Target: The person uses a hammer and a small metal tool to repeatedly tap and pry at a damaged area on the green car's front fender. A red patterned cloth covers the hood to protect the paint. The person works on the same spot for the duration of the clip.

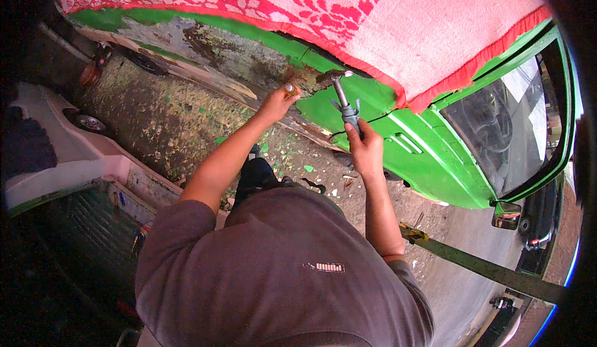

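My right hand [367, 147] is closed round the hammer's grip, which is wrapped in grey cloth or tape. The hammer [339, 91] has a bare metal shaft, and its head is raised near the green vehicle's side panel [329, 112]. To the left, my left hand [273, 106] grips a short tool [290, 89] by a yellowish-brown handle, its round end showing; its working end is hidden, so its kind is unclear. Beside that hand the panel is stripped to a rough, rusty grey-brown patch [249, 61], with green paint around it.
A pink and white floral blanket [336, 11] with a red edge covers the vehicle's top. Paint flakes [186, 126] litter the ground. A pale, worn vehicle body [112, 154] stands at left. A strap-like beam [491, 267] crosses at lower right, near the side mirror [506, 215].
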Motion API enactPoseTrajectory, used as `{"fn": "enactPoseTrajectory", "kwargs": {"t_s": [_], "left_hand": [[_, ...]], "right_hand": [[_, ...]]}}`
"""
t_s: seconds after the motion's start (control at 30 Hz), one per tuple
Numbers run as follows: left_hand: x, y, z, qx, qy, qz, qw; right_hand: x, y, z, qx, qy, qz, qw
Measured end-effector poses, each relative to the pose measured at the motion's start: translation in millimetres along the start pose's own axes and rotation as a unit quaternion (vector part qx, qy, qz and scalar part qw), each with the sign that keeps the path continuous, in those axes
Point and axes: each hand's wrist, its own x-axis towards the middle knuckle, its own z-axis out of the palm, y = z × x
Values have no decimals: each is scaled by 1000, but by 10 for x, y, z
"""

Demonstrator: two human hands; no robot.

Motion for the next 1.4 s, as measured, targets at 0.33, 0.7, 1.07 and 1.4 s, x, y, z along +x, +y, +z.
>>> {"fn": "enactPoseTrajectory", "kwargs": {"t_s": [0.33, 0.7, 1.07, 1.4], "left_hand": [[-313, 47, -28, 38, -37, 27, 998], [-28, 299, -85, -64, -23, 29, 997], [-33, 279, 32, -126, -25, 3, 992], [111, 457, -62, 12, -99, -20, 995]], "right_hand": [[-17, 111, -141, -3, 6, 38, 999], [22, 262, -136, 28, 8, 4, 1000], [-126, 136, -169, 22, 2, 54, 998], [-270, -456, -127, -12, 36, -192, 981]]}}
